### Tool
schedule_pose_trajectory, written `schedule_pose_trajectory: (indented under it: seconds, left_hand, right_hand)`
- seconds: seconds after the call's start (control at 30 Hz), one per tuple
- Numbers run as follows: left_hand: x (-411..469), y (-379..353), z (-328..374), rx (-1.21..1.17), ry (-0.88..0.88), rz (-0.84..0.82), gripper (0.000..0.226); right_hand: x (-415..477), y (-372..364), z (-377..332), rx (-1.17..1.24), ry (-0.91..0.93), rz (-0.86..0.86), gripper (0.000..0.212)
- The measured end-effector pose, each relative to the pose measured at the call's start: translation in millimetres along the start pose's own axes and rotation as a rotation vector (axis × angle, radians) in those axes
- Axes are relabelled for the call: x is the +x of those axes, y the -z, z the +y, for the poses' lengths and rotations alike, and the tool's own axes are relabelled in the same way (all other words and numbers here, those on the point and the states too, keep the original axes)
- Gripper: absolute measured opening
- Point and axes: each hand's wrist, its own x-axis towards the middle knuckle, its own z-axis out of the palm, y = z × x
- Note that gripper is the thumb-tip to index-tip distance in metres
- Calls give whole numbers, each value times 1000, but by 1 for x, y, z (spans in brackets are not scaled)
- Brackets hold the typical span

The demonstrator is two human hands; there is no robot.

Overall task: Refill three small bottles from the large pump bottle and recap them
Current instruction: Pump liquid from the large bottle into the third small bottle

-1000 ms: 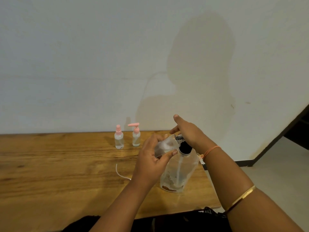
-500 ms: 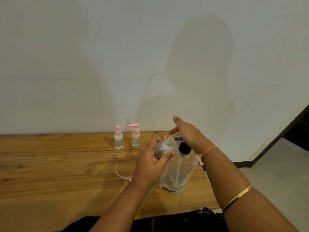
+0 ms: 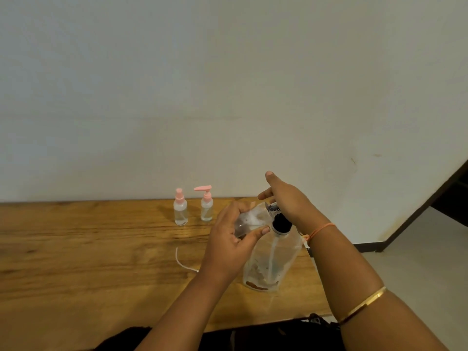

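Observation:
A large clear pump bottle (image 3: 272, 264) with a black collar stands on the wooden table (image 3: 88, 254), near its right end. My right hand (image 3: 286, 198) rests palm-down on the pump head, fingers fairly straight. My left hand (image 3: 234, 239) grips a small clear bottle (image 3: 249, 220), tilted with its mouth at the pump spout. Two more small clear bottles stand by the wall: one with a pink spray cap (image 3: 180, 207), one with a pink pump cap (image 3: 206, 203).
A thin white tube (image 3: 183, 260) lies on the table left of my left wrist. A white wall rises directly behind the table. The table ends just right of the large bottle, with pale floor beyond. Dark cloth sits at the near edge.
Both hands and the bottles stay almost in place; my right hand sits slightly higher on the pump head than a second ago.

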Motion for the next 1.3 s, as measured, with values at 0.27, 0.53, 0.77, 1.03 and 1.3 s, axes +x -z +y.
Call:
schedule_pose_trajectory:
  seconds: [0.27,0.53,0.77,1.03,1.3]
  left_hand:
    - [-1,0,3,-37,-16,6,29]
    - [1,1,2,-27,-17,-2,30]
    - [-1,2,1,-6,12,-15,27]
    - [0,2,5,-40,-41,19,32]
    - [-2,2,-2,-21,-8,-22,31]
  right_hand:
    - [-3,2,-4,23,-7,-39,64]
    - [-2,1,-2,29,-6,-17,63]
    - [-2,-2,-2,-9,-14,-14,64]
    - [-5,4,-8,-18,8,-24,64]
    - [-3,-2,0,-34,-4,-10,65]
